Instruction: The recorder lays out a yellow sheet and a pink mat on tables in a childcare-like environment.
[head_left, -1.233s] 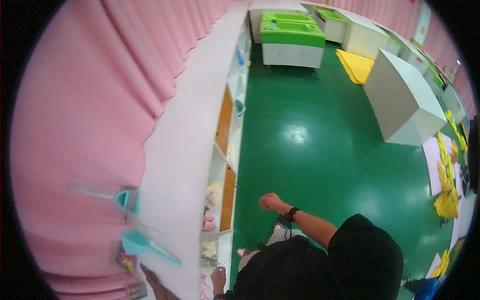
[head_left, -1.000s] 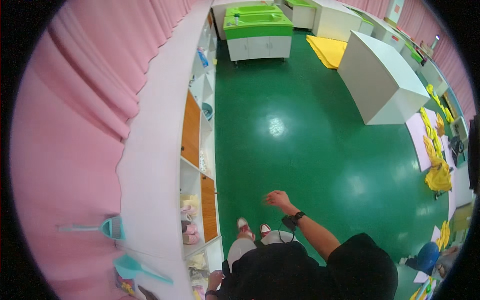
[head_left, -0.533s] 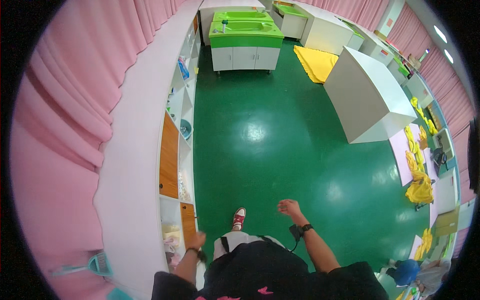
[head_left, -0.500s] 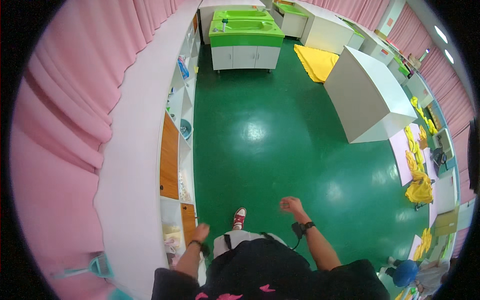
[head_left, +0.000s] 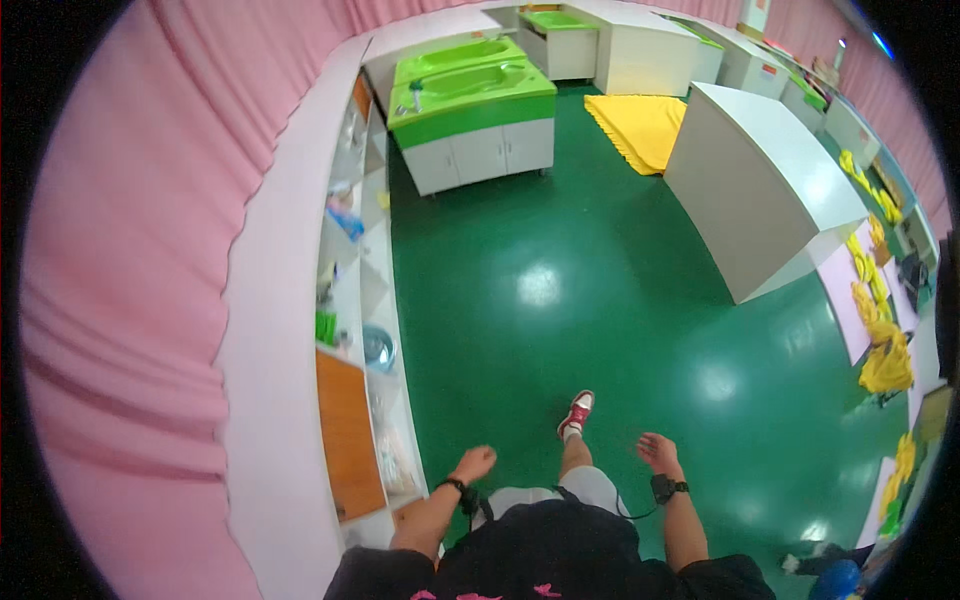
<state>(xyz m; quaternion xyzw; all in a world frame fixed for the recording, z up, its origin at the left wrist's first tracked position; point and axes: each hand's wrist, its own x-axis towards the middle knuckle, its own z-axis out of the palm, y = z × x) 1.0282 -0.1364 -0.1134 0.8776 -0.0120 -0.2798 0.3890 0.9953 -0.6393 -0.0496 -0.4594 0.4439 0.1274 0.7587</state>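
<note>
Both forearms reach forward from my dark shirt, and a strapped device sits on each wrist. Beside the shelving, my left hand [head_left: 475,463] is loosely closed, and nothing shows in its fingers. Over the green floor on the other side, my right hand [head_left: 658,453] has its fingers slightly bent and apart, empty. Neither hand touches anything. Between them one red and white shoe [head_left: 576,412] steps out ahead of me. Nearest the left hand is the low white shelf unit [head_left: 390,400] with a wooden door [head_left: 347,435] and a blue basin [head_left: 378,347] in a compartment.
A green sink unit [head_left: 470,100] with white doors stands ahead. A yellow cloth [head_left: 637,125] lies on the floor beside a white cabinet block [head_left: 760,180]. Pink curtains [head_left: 130,250] hang along the left. Yellow cloths [head_left: 887,355] and a blue round object [head_left: 838,580] are at right.
I have moved forward along the shelves, and the sink unit and basin look nearer. The shoe is now farther out in front. Both arms have swung, with the left hand now farther from the shelf.
</note>
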